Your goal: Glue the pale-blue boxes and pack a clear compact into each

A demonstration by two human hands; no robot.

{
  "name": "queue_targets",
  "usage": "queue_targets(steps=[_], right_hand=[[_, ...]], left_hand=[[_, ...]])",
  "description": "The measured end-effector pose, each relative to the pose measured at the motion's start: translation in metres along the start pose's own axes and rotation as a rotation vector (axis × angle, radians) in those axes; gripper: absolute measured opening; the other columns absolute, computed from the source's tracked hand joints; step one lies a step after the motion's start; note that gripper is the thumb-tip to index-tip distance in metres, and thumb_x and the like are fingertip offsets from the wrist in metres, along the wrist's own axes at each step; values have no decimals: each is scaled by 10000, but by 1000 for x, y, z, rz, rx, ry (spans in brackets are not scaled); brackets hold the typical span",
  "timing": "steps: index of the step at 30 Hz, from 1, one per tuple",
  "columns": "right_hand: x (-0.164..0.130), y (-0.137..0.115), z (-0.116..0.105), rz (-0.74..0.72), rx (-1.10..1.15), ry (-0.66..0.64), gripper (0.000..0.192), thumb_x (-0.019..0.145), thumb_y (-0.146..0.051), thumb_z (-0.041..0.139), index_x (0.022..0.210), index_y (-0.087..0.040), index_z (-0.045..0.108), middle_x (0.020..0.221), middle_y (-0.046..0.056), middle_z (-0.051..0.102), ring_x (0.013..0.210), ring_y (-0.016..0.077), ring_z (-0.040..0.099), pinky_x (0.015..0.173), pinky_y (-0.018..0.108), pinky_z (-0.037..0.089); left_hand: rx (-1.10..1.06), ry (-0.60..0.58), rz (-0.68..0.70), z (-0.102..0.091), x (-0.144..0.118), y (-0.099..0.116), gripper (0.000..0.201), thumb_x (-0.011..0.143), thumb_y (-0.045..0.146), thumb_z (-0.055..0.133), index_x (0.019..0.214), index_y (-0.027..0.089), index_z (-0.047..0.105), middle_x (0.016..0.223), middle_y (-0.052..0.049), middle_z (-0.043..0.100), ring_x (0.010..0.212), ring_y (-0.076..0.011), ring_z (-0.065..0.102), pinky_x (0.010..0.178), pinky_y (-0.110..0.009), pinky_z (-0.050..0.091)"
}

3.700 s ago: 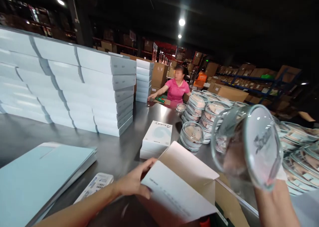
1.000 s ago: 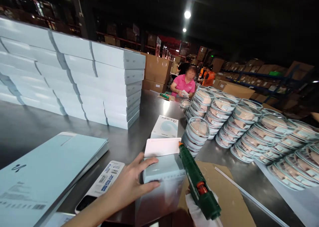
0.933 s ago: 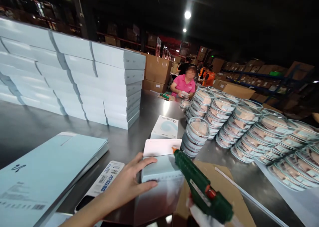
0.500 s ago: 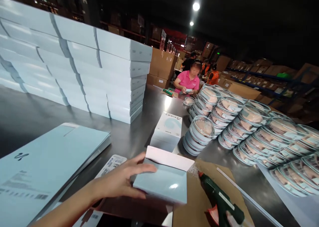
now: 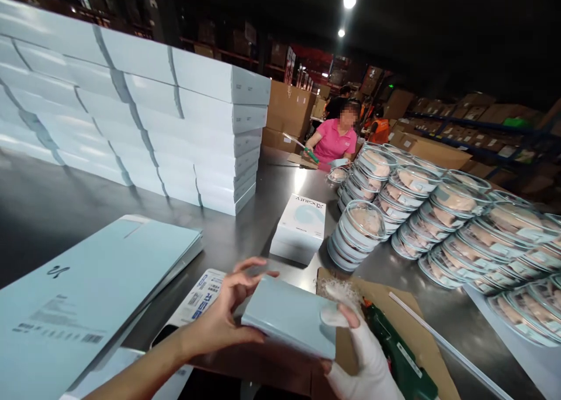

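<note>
A small pale blue carton (image 5: 291, 315) is held between both hands just above the near edge of the table. My bare left hand (image 5: 234, 306) grips its left end, thumb along the lower front edge. On the right end, my right hand (image 5: 359, 353), in a white glove with bare fingertips, closes with thumb and fingers around the carton. The flap that faces up in the earlier view no longer stands open. Beside my right hand, a green glue gun (image 5: 401, 353) lies on a piece of brown cardboard (image 5: 342, 280).
A white box with a blue swirl (image 5: 302, 216) stands beyond the carton. Stacked round clear-lidded containers (image 5: 456, 207) fill the right side. A wall of pale boxes (image 5: 201, 131) and flat blue sheets (image 5: 109, 271) occupy the left. A co-worker (image 5: 335, 140) sits across the table (image 5: 232, 236).
My right hand has let go of the glue gun and taken the carton's right end. The carton's raised flap is now folded down. The co-worker has lifted a green glue gun.
</note>
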State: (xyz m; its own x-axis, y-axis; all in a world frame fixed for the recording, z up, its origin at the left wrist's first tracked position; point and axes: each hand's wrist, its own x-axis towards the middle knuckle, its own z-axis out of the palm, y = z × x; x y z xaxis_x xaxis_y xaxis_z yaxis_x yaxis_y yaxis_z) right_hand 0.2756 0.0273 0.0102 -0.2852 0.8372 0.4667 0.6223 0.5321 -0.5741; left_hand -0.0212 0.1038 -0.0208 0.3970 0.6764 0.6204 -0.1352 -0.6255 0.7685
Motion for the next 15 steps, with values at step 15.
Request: queue_targets(steps=[15], right_hand=[[-12,17,22,7,188,243,694,962,-499,591,1568,-379,277,1605,114,366,1415,309,485,1065,457,526]], left_hand=[[59,43,-243,-9,12,16,153,864,264,775,992,268,692,1284,-80,669,1420,-344,470,1172,-511,382]])
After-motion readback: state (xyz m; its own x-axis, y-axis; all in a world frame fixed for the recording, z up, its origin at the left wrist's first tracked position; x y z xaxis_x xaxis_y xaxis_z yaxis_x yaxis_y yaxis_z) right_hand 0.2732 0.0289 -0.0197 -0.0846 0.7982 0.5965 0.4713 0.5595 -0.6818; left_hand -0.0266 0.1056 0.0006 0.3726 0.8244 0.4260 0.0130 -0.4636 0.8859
